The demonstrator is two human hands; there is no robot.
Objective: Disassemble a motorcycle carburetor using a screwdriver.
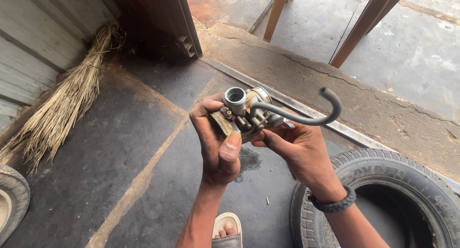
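I hold a small metal carburettor (245, 111) in front of me with both hands. Its round open bore faces up and a grey rubber hose (306, 118) curves out of it to the right, ending in an upturned tip. My left hand (218, 142) wraps the carburettor's left side, thumb pressed on its lower edge. My right hand (299, 150) supports it from below and the right; a dark braided band (334, 205) is on that wrist. Both hands look greasy.
A tyre (383, 181) lies flat at the lower right. Part of a wheel (12, 200) shows at the lower left. A straw broom (62, 104) leans on the left wall. Wooden legs (357, 30) stand beyond the concrete step. My sandalled foot (227, 231) is below.
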